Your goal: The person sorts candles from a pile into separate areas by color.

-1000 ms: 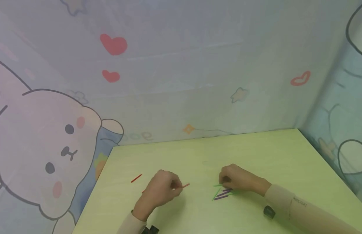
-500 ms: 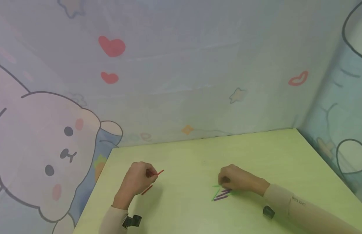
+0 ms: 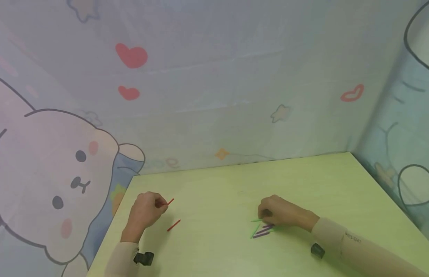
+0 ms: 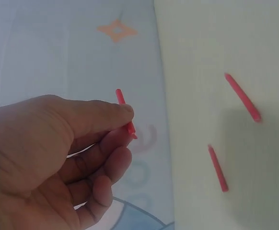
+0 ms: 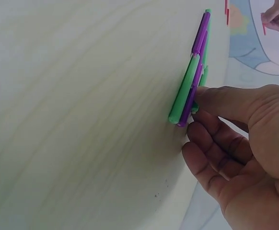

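My left hand (image 3: 145,209) is raised over the left side of the table, pinching a thin red stick (image 4: 122,98) between thumb and index finger. Two more red sticks lie on the tabletop below: one red stick (image 3: 174,225) shows in the head view, and another red stick (image 4: 243,97) is visible in the left wrist view. My right hand (image 3: 274,210) is down at a small pile of green and purple sticks, thumb and fingertips pinching a green stick (image 5: 195,108) partly hidden by the thumb. Beside it lie a purple stick (image 5: 201,32) and a thicker-looking green stick (image 5: 184,91).
The pale yellow-green table (image 3: 214,254) meets a printed cloth backdrop (image 3: 207,77) along its back edge. Another stretch of cloth (image 3: 394,127) closes off the right side. A small black camera (image 3: 144,258) sits at the left wrist.
My left hand has moved left and slightly away with the red stick, uncovering the red stick on the table. The right hand has stayed at the green and purple pile.
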Tool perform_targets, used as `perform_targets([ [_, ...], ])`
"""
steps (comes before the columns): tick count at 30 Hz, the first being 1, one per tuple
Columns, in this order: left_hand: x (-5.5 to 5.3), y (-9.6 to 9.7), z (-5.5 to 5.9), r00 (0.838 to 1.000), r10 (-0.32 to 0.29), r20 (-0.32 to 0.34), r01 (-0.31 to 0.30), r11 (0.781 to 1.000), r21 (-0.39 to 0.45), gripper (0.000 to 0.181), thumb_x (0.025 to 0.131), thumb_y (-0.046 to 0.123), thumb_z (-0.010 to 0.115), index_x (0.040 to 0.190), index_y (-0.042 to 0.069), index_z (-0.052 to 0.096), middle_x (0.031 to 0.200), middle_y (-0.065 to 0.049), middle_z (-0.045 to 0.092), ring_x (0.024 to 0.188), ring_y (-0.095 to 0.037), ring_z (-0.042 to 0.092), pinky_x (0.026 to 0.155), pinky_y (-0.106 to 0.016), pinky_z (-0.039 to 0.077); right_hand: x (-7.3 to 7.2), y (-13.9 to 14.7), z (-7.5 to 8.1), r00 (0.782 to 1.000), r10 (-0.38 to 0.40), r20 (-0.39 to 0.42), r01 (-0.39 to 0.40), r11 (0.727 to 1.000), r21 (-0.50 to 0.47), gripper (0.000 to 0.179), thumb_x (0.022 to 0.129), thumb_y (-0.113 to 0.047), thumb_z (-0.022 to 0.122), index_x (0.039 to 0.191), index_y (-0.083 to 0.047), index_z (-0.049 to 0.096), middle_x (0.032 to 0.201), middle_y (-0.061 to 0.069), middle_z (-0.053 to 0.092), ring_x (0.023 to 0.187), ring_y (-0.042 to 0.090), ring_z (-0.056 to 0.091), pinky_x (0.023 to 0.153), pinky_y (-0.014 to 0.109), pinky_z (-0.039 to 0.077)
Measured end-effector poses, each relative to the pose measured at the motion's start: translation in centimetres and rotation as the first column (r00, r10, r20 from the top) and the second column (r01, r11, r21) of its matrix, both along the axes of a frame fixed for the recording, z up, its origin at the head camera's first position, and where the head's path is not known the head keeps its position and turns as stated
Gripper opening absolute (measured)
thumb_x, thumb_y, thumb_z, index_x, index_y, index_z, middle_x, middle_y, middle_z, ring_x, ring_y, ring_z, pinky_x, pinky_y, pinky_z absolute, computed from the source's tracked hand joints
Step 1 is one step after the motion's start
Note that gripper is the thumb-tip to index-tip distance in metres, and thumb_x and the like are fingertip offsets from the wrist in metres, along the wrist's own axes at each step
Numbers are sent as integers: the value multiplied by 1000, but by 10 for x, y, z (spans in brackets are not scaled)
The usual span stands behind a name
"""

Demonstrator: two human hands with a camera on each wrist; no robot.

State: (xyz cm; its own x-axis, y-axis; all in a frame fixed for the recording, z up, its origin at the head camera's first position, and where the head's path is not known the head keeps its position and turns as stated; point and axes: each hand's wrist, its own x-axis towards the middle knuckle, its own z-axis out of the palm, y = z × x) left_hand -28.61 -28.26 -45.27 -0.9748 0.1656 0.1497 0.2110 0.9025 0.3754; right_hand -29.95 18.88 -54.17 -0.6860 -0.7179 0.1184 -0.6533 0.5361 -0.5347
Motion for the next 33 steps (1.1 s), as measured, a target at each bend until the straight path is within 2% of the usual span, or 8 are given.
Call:
perform_targets([
  [8,-4,-13,-18,999,32,41,-32,999,-12,9,94,10,88,87,12,83,79,4,74,71,-12,65,61,-37,57,1,-1,4,999,-9,32,9,1000,6,20,92,1,84,93,-18,79,91,-14,69,82,-1,60,76,23,58],
  [18,-9,-18,-44,993,44,109,-43,999,-16,14,92,10,87,82,14,80,82,3,74,73,-14,66,63,-37,58,2,-2,5,999,-17,39,17,1000,1,18,93,1,84,94,-16,80,92,-13,69,83,-1,60,77,23,58],
  [23,-9,-17,-52,990,44,133,-39,999,-37,13,93,9,87,83,14,81,84,3,75,74,-14,67,65,-38,60,3,-2,5,1000,-8,18,9,1000,-5,18,92,2,84,94,-15,80,92,-11,70,82,-2,60,76,22,58],
  [33,-11,-15,-63,991,54,122,-46,997,-66,14,92,8,87,80,13,80,79,4,73,70,-13,65,61,-37,58,3,-2,5,1000,1,-5,-1,1000,-8,19,91,2,85,93,-16,79,90,-13,68,81,-2,58,74,22,56],
])
